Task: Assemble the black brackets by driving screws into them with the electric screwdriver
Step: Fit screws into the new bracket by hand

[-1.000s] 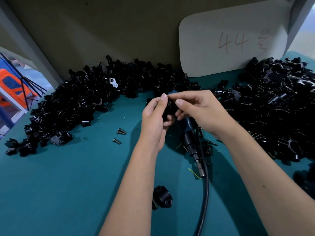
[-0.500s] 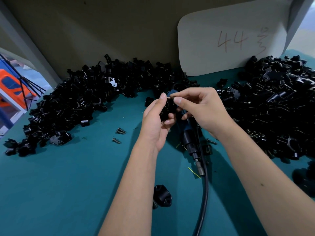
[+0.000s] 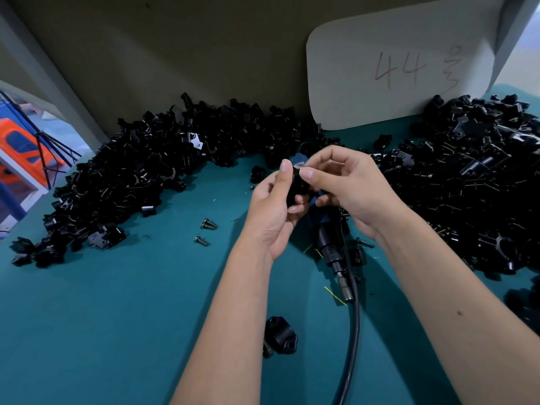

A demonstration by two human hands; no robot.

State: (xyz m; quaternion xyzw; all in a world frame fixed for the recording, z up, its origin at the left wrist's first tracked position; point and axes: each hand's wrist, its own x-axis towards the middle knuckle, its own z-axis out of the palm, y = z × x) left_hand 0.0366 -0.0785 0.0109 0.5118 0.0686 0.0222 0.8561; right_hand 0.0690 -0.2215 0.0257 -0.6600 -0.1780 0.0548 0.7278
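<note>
- Step in hand, I judge: readying a bracket (image 3: 297, 187) held above the desk (image 3: 117, 317). The left hand (image 3: 273, 213) has its fingers curled round it; the right hand (image 3: 346, 187) pinches its top, perhaps seating a screw, too small to tell.
- Next needs the screwdriver (image 3: 328, 244), lying under the hands.
- Bracket piles (image 3: 146, 171) crowd both sides; bare desk lies toward the person.

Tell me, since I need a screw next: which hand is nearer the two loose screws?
Left. The left hand is just right of the screws; the right hand is farther right, beyond it.
</note>
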